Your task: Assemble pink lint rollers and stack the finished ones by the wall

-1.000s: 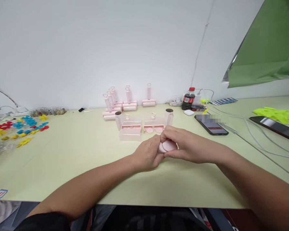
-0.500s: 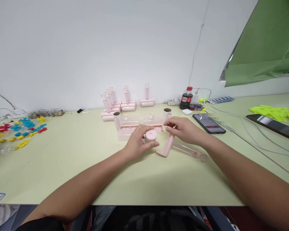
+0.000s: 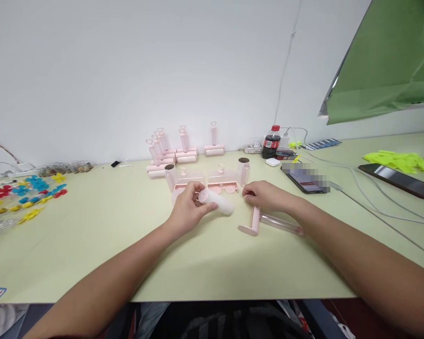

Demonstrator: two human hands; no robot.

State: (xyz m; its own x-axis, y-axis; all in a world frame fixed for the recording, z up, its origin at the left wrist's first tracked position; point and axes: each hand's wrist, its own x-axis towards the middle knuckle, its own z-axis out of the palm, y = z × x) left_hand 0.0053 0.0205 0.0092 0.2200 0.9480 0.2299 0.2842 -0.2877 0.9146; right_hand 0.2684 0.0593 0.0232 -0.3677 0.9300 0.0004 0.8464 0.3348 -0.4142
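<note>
My left hand [image 3: 188, 208] is closed around a white lint-roller refill [image 3: 222, 205] with a pink end cap facing up and left. The refill tilts down to the right, just above the table. Closed on the upper end of a pink lint-roller frame [image 3: 255, 221] is my right hand [image 3: 267, 195]; its fingertips are partly hidden. From the frame a clear handle [image 3: 281, 224] slants to the right, its far end behind my wrist. Beyond my hands lie pink-lined clear cases [image 3: 229, 178], with upright rolls [image 3: 244, 173] [image 3: 170, 179] at both ends.
Several finished-looking pink lint rollers [image 3: 162, 157] stand along the wall. A cola bottle [image 3: 271, 143], a white case [image 3: 272, 162], phones [image 3: 304, 181] and cables lie to the right. Yellow-green pieces [image 3: 399, 161] are at far right, coloured plastic pieces [image 3: 38, 183] at far left.
My left hand has shifted left and turned the refill, so its long side now shows. The frame in my right hand has swung slightly right and more upright.
</note>
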